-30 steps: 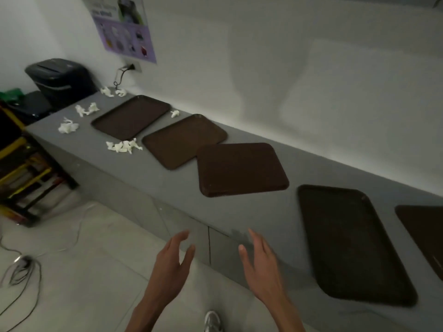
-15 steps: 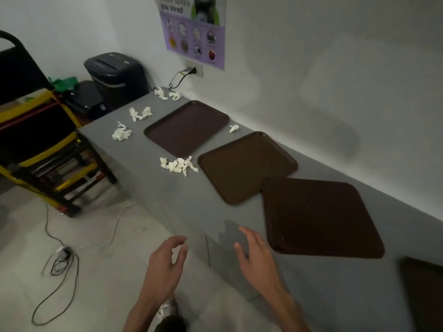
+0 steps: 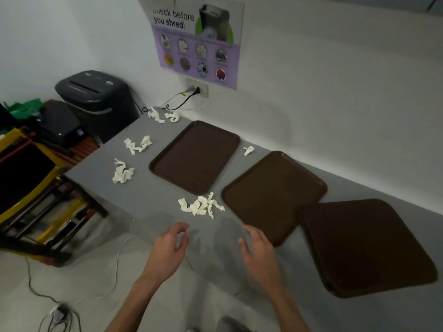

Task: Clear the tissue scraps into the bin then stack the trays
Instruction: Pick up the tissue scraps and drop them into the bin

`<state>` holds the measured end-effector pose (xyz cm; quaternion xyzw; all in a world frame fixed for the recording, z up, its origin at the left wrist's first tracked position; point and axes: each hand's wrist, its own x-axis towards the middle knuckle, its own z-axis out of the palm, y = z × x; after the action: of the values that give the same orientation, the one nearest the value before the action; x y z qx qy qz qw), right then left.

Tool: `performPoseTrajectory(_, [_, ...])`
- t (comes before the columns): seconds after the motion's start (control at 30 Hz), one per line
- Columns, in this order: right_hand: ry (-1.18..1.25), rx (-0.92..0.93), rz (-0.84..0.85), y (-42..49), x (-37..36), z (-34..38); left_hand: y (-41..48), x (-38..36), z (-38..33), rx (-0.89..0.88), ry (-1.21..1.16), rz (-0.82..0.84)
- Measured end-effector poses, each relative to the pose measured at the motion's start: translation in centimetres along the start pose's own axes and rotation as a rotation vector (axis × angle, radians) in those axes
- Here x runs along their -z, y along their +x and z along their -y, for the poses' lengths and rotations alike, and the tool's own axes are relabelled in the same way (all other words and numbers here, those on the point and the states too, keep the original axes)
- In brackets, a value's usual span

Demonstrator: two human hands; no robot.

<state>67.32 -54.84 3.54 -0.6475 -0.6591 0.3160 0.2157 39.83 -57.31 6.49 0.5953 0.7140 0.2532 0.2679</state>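
Three brown trays lie in a row on the grey counter point(image 3: 167, 221): a far tray point(image 3: 195, 156), a middle tray point(image 3: 273, 195) and a near tray point(image 3: 364, 245). White tissue scraps lie around them: a pile point(image 3: 201, 206) at the counter's front, a clump point(image 3: 122, 173) at the left edge, a pair point(image 3: 137, 144) behind it, two point(image 3: 164, 116) by the wall, one small scrap point(image 3: 248, 150) between trays. My left hand point(image 3: 169, 250) and my right hand point(image 3: 260, 252) hover over the counter's front edge, fingers loosely spread, holding nothing. The tissue pile lies just beyond them.
A black shredder bin point(image 3: 96, 97) stands on the floor past the counter's left end. A yellow and black cart point(image 3: 36, 188) stands to the left. Cables point(image 3: 57, 312) trail on the floor. A plug and cord point(image 3: 189, 97) hang at the wall outlet under a poster point(image 3: 196, 41).
The view has swung left and closer to the counter's left end. Both hands have come forward from over the floor to the counter's front edge, near the tissue pile.
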Motion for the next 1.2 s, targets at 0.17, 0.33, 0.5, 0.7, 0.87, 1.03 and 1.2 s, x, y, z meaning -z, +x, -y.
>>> performPoseTrajectory(0.17, [-0.047,-0.012,0.0,6.5,-1.3,1.3,8.9,1.1,1.1,-0.018,0.014,0.014])
performPoseTrajectory(0.33, [-0.074,-0.015,-0.036,15.1,-1.9,2.5,16.4,0.7,2.3,-0.007,0.063,0.095])
performPoseTrajectory(0.5, [-0.112,-0.051,-0.062,25.0,-1.2,4.4,22.7,-0.3,3.5,-0.017,0.123,0.153])
performPoseTrajectory(0.7, [-0.212,-0.084,-0.052,36.1,-0.9,4.1,27.4,-2.3,6.0,-0.062,0.264,0.186])
performPoseTrajectory(0.87, [-0.319,-0.137,-0.013,42.7,-0.6,1.8,28.8,-3.6,7.5,-0.121,0.381,0.228])
performPoseTrajectory(1.03, [-0.499,-0.148,0.071,46.0,-1.4,-0.3,28.9,-4.1,8.4,-0.133,0.402,0.226])
performPoseTrajectory(1.2, [-0.574,-0.073,-0.019,43.2,-3.6,0.1,28.9,-4.1,8.5,-0.12,0.388,0.221])
